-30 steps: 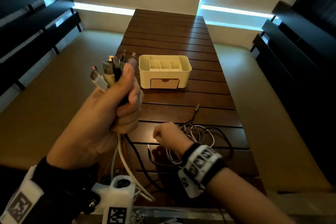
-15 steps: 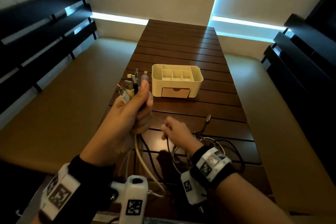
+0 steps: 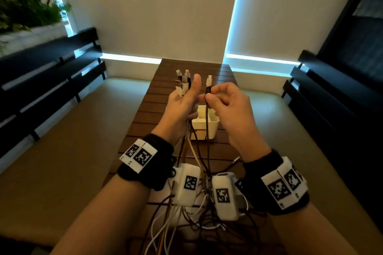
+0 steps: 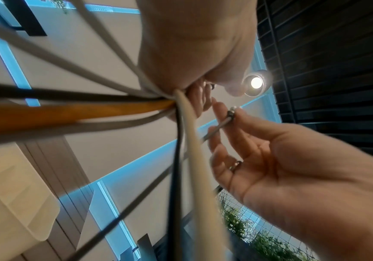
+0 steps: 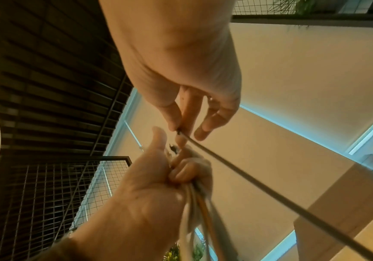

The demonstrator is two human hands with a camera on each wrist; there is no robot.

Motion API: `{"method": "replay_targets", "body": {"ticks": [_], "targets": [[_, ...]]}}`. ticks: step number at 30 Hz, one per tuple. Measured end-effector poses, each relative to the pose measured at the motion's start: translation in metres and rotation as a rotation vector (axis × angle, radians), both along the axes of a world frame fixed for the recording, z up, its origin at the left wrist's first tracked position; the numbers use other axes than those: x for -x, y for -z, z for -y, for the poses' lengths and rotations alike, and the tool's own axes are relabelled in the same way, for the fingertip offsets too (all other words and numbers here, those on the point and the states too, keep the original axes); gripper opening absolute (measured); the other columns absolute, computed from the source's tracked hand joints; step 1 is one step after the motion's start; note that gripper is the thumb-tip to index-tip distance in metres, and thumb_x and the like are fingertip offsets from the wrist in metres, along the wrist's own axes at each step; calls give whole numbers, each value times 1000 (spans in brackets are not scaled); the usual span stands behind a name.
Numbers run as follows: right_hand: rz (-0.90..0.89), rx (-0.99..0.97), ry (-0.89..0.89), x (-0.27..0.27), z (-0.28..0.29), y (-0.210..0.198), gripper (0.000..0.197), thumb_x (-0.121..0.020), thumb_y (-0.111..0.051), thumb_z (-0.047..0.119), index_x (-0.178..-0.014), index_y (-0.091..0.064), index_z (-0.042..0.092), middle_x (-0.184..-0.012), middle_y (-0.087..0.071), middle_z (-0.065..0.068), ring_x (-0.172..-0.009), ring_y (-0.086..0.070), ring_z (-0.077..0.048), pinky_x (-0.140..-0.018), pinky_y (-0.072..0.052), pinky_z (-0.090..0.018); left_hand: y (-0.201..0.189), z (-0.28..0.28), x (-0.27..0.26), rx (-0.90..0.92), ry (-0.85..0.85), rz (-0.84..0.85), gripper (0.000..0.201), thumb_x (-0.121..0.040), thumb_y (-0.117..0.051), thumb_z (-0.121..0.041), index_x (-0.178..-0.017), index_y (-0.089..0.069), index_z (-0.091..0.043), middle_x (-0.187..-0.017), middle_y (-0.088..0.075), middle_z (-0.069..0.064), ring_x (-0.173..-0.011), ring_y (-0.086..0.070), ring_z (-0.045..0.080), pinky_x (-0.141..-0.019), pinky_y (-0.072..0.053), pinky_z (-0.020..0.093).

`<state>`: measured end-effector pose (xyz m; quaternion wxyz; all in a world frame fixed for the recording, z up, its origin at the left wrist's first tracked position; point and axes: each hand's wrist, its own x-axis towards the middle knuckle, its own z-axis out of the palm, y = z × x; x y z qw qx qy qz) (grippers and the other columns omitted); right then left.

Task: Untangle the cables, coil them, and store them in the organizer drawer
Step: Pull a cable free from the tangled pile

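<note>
Several cable ends [image 3: 183, 82] are gripped upright in the left hand [image 3: 182, 105], kept gathered for sorting; at its 3 o'clock, one dark cable [image 3: 207, 97] is pinched by the right hand [image 3: 228, 107]. The organizer [image 3: 207, 128] sits on the counter [image 3: 145, 118], behind them.

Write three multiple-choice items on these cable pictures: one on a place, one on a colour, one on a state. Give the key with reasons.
1. Where is the organizer?
A. on the slatted table
B. on the bench
C. on the floor

2. What colour is the cable pinched by the right hand?
A. white
B. dark
C. orange

3. What is the left hand doing?
A. lying flat
B. gripping a bundle of cable ends
C. opening the drawer

Key: 1 A, it stands on the slats behind the hands. 2 B, a dark strand hangs from the fingertips. 3 B, plugs stick up above the fist.
</note>
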<state>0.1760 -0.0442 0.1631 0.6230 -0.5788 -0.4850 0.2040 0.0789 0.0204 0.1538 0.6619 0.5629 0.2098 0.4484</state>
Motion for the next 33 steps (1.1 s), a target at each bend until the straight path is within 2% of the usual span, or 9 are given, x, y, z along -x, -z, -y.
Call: {"method": "replay_targets", "body": {"ticks": [3, 7, 10, 17, 21, 23, 26, 29, 33], "targets": [[-114, -98, 99, 6, -1, 3, 12, -84, -65, 12, -83, -60, 23, -89, -70, -7, -83, -68, -16, -69, -55, -26, -1, 10, -11, -23, 26, -18, 41, -72, -55, -57, -75, -53, -16, -60, -42, -5, -50, -35, 6, -46, -27, 21], [-268, -138, 172, 20, -2, 23, 16, -87, -60, 6, -92, -68, 19, -88, -71, -4, -82, -68, -12, -67, -56, -25, 4, 18, -20, -26, 19, -27, 27, -82, -64, -32, -83, -55, -7, -67, -55, 1, -60, -57, 10, -56, -47, 23], [-268, -138, 249, 21, -3, 34, 13, -86, -61, 9, -93, -70, 15, -90, -71, -6, -84, -68, -17, -66, -53, -25, 4, 25, -23, 26, 13, -52, 18, -91, -59, -24, -82, -54, -10, -70, -53, 2, -65, -55, 12, -59, -47, 23], [-239, -164, 262, 21, 1, 32, 13, -82, -67, 12, -94, -71, 13, -98, -68, -6, -90, -66, -16, -70, -55, -25, 1, 31, -20, 86, 6, -30, 25, -95, -51, -35, -99, -55, -11, -81, -45, 13, -74, -47, 25, -62, -40, 29], [-72, -67, 111, 18, 9, 26, 24, -83, -64, 11, -99, -65, 29, -118, -42, 3, -114, -46, -9, -90, -48, -25, 1, 24, -9, 71, 16, -52, 37, -95, -45, -45, -86, -61, -13, -65, -55, -3, -60, -53, 8, -56, -42, 24], [-20, -57, -4, 16, 14, 27, 32, -84, -62, 5, -100, -58, 32, -128, -35, -3, -115, -46, -5, -90, -49, -24, -2, 22, -3, 14, 14, -79, 41, -96, -40, -46, -82, -59, -13, -56, -52, -9, -50, -49, 3, -50, -40, 19], [-214, -59, -168, 11, 17, 36, 42, -82, -62, 1, -101, -37, 29, -129, -40, -16, -104, -59, -15, -80, -52, -25, -7, 19, 4, -44, -29, -47, 44, -97, -37, -46, -70, -52, -14, -51, -42, -9, -42, -37, 3, -45, -33, 18], [-162, 186, -357, 12, 18, 42, 44, -87, -59, 5, -117, -34, 24, -118, -54, -6, -94, -60, -11, -74, -50, -23, -11, 14, 9, -42, -81, -45, 44, -88, -41, -55, -63, -47, -18, -56, -39, -6, -51, -38, 6, -59, -37, 27], [-293, 260, -500, 20, 11, 50, 46, -90, -55, 9, -127, -35, 26, -95, -67, 3, -87, -64, -7, -70, -48, -17, -12, 10, 13, -67, -51, -92, 40, -93, -37, -50, -75, -54, -19, -83, -61, -3, -73, -58, 7, -76, -48, 33]]}}
